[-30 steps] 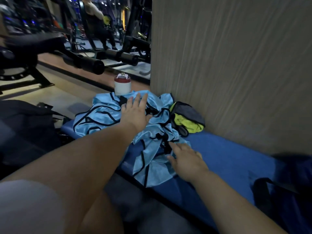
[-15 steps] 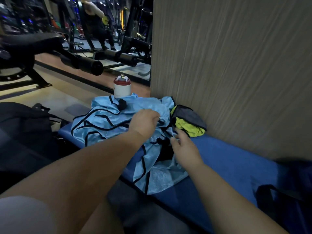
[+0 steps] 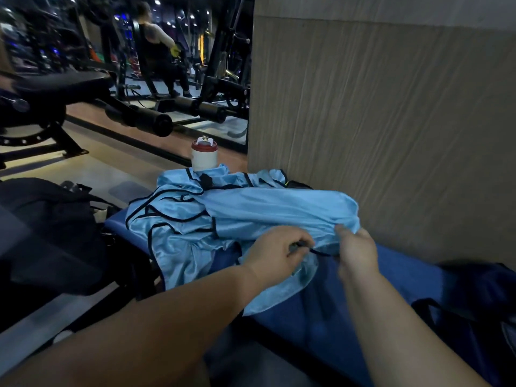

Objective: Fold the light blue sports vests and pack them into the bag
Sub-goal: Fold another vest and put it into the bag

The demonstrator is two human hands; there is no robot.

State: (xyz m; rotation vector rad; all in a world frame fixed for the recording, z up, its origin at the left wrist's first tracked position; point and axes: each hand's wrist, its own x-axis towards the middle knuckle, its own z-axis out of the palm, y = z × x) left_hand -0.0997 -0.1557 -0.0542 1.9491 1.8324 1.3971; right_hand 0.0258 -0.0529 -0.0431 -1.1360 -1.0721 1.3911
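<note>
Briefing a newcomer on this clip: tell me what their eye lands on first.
First, the shiny light blue vest stretched mid-frame between the left hand and right hand, both pinching its edge. Behind it to the left, a heap of vests lies crumpled on the blue bench, with a white red-lidded bottle standing just beyond.

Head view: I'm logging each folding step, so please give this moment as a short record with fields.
place: blue bench beside a wall panel
held: one vest, raised above the bench, not folded
left hand: grips the vest's black-trimmed edge
right hand: pinches the same vest, close to the left hand
pile: more light blue vests, crumpled, at the bench's far end
bottle: upright behind the pile
bags: blue bag at the right edge; black bag left of the bench
</note>
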